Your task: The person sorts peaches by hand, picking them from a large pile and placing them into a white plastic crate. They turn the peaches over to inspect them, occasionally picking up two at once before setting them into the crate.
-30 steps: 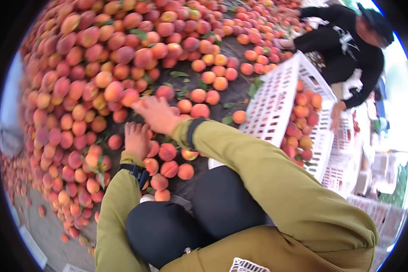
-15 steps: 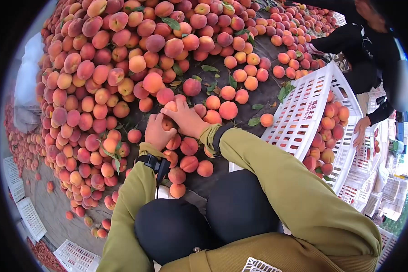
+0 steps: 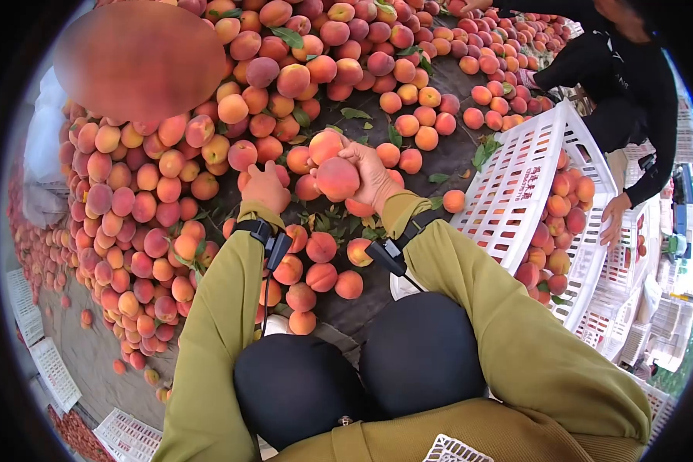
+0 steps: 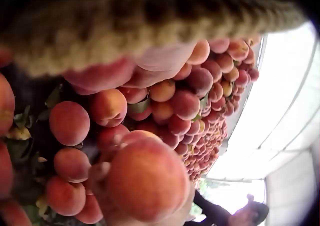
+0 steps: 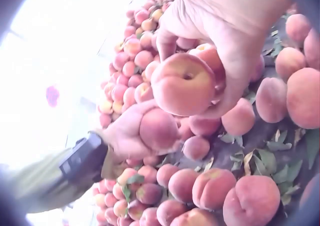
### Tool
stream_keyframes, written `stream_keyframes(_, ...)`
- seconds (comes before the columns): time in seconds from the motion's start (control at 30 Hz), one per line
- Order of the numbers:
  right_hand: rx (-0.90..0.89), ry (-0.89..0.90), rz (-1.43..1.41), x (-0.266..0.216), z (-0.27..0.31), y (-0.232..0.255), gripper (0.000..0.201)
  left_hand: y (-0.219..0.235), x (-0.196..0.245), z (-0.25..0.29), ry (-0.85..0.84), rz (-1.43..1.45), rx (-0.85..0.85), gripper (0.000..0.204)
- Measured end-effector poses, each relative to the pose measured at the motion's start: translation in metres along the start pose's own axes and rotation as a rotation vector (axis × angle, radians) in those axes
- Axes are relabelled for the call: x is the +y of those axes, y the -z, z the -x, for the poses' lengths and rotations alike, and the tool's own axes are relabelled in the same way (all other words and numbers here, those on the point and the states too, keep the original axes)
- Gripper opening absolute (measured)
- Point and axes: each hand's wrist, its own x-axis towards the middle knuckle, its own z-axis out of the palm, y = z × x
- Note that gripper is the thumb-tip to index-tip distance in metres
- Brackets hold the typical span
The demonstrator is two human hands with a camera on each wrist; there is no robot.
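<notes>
gripping two peaches [image 3: 338, 179], the right hand [image 3: 369, 174] has just pulled away from the left hand [image 3: 264, 191], so that pair is picked up now. the left hand grips one more peach [image 5: 159, 130] beside the big heap [image 3: 144, 205]. loose peaches [image 3: 321, 246] and leaves [image 5: 265, 161] lie close around and could get in the way, and a white crate [image 3: 527, 185] with peaches in it sits off to the right.

White crates [image 3: 54, 373] lie lower left, a person [image 3: 645, 92] in black upper right
</notes>
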Motion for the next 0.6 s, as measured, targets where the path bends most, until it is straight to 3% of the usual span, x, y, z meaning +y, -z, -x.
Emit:
stream_keyframes(0.1, 0.001, -0.049, -0.089, -0.007, 0.004, -0.010, 0.043, -0.026, 0.012, -0.015, 0.050, -0.297, -0.039, 0.043)
stream_keyframes(0.2, 0.016, -0.059, -0.137, -0.012, 0.009, -0.027, 0.036, -0.028, 0.014, -0.018, 0.073, -0.406, -0.065, 0.044)
stream_keyframes(0.27, -0.071, 0.042, -0.075, -0.016, 0.009, -0.038, 0.039, -0.036, -0.014, -0.025, -0.010, -0.408, -0.004, 0.040)
stream_keyframes(0.33, -0.120, 0.038, -0.086, -0.027, 0.014, -0.050, 0.034, 0.002, -0.024, -0.007, -0.148, 0.065, -0.137, 0.040)
stream_keyframes(0.37, -0.118, 0.090, -0.023, -0.033, 0.020, -0.062, 0.036, 0.019, -0.020, 0.005, -0.035, 0.431, -0.130, 0.041)
stream_keyframes(0.4, -0.114, 0.148, 0.038, -0.039, 0.028, -0.076, 0.038, 0.019, -0.036, -0.001, -0.130, 1.031, -0.389, 0.052)
stream_keyframes(0.47, -0.151, 0.272, 0.055, -0.045, 0.042, -0.101, 0.050, 0.064, -0.027, 0.041, 0.197, 1.649, -0.535, 0.059)
stream_keyframes(0.53, -0.173, 0.315, 0.150, -0.052, 0.062, -0.130, 0.056, 0.111, -0.014, 0.071, -0.201, 2.000, -0.761, 0.067)
stream_keyframes(0.6, -0.163, 0.515, 0.263, -0.049, 0.069, -0.151, 0.060, 0.155, 0.008, 0.107, -0.149, 2.049, -0.628, 0.081)
